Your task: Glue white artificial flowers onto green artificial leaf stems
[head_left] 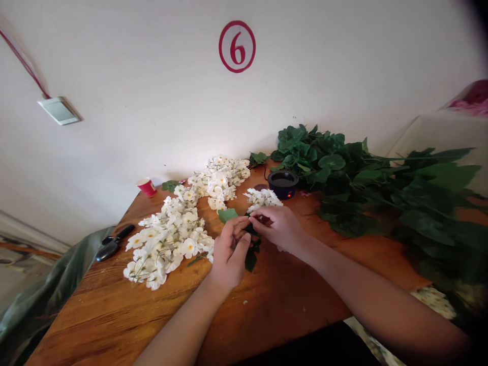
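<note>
"How do the left hand [231, 256] and right hand [280, 227] sit?"

"On the near side of the black pot [282, 182]; the left loosely grasps a leafy sprig [250, 260], perhaps to steady it; the right pinches at the fingertips, on what I can't tell."

"And room?"

"White blossoms [187, 222] crowd left of the pot, foliage [331, 162] right; table [267, 300] wood shows nearer, down to its edge."

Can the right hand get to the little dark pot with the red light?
Probably yes: the pot sits just beyond the right hand, and nothing tall stands between. White flowers lie beside the pot, not over it.
</note>
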### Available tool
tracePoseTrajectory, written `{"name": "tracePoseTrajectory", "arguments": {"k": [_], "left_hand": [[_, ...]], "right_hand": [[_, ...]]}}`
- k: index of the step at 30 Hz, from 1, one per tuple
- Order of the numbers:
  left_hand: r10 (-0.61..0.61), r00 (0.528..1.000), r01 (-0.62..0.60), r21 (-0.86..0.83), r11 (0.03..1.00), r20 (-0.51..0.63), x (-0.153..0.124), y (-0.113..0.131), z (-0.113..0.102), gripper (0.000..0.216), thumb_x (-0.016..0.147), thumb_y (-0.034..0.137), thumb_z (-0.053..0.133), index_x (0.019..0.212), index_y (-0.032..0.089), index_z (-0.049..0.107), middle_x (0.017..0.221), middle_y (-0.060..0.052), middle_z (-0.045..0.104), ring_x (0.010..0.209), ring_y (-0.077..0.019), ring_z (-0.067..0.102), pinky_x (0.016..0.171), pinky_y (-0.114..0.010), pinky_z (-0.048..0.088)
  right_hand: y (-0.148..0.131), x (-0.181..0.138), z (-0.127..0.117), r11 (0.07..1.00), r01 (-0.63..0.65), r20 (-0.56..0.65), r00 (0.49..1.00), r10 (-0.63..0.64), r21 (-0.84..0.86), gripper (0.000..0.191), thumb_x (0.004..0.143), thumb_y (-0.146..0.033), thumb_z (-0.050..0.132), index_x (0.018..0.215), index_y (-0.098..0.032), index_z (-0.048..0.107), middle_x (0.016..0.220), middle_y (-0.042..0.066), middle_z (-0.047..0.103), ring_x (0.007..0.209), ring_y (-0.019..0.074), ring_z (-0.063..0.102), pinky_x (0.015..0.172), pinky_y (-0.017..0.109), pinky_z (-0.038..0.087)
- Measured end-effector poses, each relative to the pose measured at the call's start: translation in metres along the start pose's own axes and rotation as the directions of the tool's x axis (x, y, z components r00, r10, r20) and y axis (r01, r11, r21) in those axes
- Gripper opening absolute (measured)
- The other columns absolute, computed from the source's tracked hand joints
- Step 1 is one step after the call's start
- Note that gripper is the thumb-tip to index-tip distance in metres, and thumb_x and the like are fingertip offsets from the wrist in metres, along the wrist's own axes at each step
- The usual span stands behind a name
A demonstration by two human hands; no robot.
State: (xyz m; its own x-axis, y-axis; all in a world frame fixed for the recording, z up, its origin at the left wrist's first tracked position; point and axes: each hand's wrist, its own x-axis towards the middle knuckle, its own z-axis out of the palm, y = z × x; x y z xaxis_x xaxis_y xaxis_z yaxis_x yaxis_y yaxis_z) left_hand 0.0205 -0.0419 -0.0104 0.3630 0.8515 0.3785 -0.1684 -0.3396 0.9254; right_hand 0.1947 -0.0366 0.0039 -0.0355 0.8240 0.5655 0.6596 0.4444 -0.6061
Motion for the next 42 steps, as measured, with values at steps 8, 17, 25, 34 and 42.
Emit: {"name": "tracePoseTrajectory", "arguments": {"k": [8, 17, 25, 34, 42], "left_hand": [[-0.034, 0.999, 0.034, -0.035, 0.999, 0.008, 0.001, 0.000, 0.000, 0.031, 0.092, 0.032, 0.059, 0.122, 0.025, 0.054, 0.122, -0.010, 0.066, 0.088, -0.0199, 0.070, 0.073, -0.032, 0.057], [-0.023, 1.000, 0.023, -0.051, 0.998, 0.001, 0.001, 0.000, 0.000, 0.031, 0.092, 0.032, 0.058, 0.122, 0.023, 0.053, 0.123, -0.011, 0.066, 0.085, -0.0192, 0.070, 0.072, -0.031, 0.056], [-0.030, 1.000, 0.030, -0.050, 0.998, -0.007, 0.001, 0.001, 0.000, 0.030, 0.092, 0.032, 0.059, 0.120, 0.024, 0.054, 0.120, -0.010, 0.067, 0.084, -0.0184, 0.070, 0.071, -0.030, 0.057], [-0.031, 0.998, 0.025, -0.110, 0.994, -0.049, 0.004, 0.004, 0.002, 0.030, 0.090, 0.034, 0.061, 0.116, 0.021, 0.055, 0.121, -0.013, 0.068, 0.077, -0.0170, 0.070, 0.067, -0.029, 0.056], [-0.057, 0.977, -0.007, -0.297, 0.955, -0.205, 0.013, 0.012, 0.003, 0.021, 0.084, 0.025, 0.065, 0.102, 0.020, 0.056, 0.098, -0.007, 0.074, 0.061, -0.0148, 0.068, 0.061, -0.030, 0.056]], "right_hand": [[-0.001, 0.001, -0.002, 1.000, 0.005, 0.012, 1.000, -0.005, -0.029, 0.018, 0.088, -0.026, 0.056, 0.076, -0.020, 0.069, 0.069, 0.001, 0.068, 0.060, 0.0126, 0.058, 0.055, 0.023, 0.040], [-0.002, -0.001, -0.003, 0.998, -0.015, 0.009, 1.000, 0.014, 0.053, 0.020, 0.091, -0.028, 0.054, 0.083, -0.021, 0.071, 0.073, 0.002, 0.070, 0.064, 0.0136, 0.061, 0.057, 0.024, 0.041], [-0.001, 0.001, -0.002, 1.000, -0.009, 0.032, 0.999, 0.008, 0.024, 0.018, 0.090, -0.030, 0.056, 0.087, -0.020, 0.072, 0.079, 0.003, 0.072, 0.067, 0.0145, 0.063, 0.060, 0.024, 0.044], [-0.002, 0.000, -0.003, 0.994, -0.057, 0.009, 0.998, 0.057, 0.089, 0.018, 0.090, -0.026, 0.054, 0.089, -0.020, 0.070, 0.079, 0.002, 0.071, 0.069, 0.0143, 0.062, 0.060, 0.023, 0.043], [-0.010, 0.000, -0.005, 0.839, -0.212, -0.001, 0.969, 0.245, 0.501, 0.018, 0.088, -0.035, 0.060, 0.083, -0.019, 0.067, 0.078, 0.003, 0.070, 0.063, 0.0140, 0.061, 0.058, 0.025, 0.047]]}}
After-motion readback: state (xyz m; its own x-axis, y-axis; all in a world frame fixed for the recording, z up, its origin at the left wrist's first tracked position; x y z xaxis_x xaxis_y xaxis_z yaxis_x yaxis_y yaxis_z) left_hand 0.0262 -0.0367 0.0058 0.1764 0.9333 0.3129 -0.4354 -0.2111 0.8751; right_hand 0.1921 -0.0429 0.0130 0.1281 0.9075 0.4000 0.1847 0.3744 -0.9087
